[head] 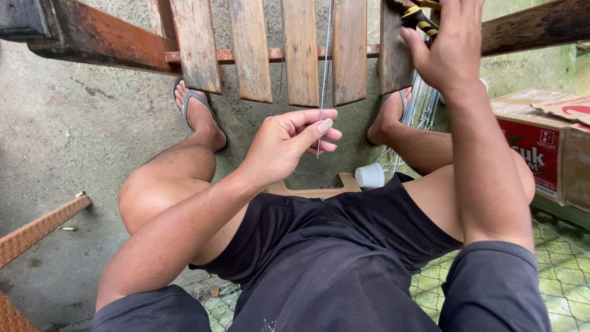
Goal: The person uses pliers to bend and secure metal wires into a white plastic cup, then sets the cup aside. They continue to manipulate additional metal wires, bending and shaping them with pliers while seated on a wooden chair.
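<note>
Wire [325, 67], thin, grey and straight, hung down through a gap between the wooden slats [300, 52] and ended just below the left hand [289, 142]; that hand's thumb and curled fingertips were pinched narrowly around its lower part, the remaining fingers folded loosely into the palm; the right hand [448, 46] was raised to the right-hand slat, its fingers closed around a tool with a black-and-yellow handle [420, 19], of which only the grip showed; outward from the hands, the slats were flat, weathered boards with squared ends, hung side by side from a rusty reddish rail [98, 40]; below them lay a rough, stained concrete floor [74, 135], where the person's feet rested in grey sandals [200, 101]; a small white cylinder [370, 176] stood near the right knee, beside a tangle of pale wire mesh [418, 107]; a cardboard box [544, 144] with a red printed side sat at the right edge, over green chain-link mesh [559, 270]; a woven reddish strip [37, 229] crossed the lower left corner; the person wore dark shorts [344, 246] of soft cloth.
</note>
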The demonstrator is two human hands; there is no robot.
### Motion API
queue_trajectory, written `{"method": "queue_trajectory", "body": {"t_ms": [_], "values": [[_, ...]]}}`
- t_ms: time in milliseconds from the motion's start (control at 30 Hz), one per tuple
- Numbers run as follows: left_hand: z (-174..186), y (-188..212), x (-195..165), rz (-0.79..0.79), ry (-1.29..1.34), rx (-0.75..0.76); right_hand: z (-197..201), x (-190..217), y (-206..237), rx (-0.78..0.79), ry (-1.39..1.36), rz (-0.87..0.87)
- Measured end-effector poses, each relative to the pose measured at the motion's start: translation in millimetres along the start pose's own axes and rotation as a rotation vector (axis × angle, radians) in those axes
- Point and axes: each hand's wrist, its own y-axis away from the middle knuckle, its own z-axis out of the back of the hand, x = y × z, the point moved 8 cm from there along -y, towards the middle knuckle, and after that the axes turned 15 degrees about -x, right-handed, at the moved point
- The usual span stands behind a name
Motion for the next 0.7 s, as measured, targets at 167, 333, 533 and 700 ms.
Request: {"method": "queue_trajectory", "body": {"t_ms": [167,333,533,700], "values": [[3,4,-7,0.012,-0.044,0.024,-11,-29,20,0.162,0.065,-0.090],[0,11,-11,0.020,-0.089,0.045,4,-10,19,0.126,0.178,0.094],[8,12,-13,0.014,-0.087,0.042,57,16,35,0.270,-0.156,-0.368],[13,14,-11,-0.011,-0.111,0.044,76,80,46,0.555,-0.548,-0.437]]}}
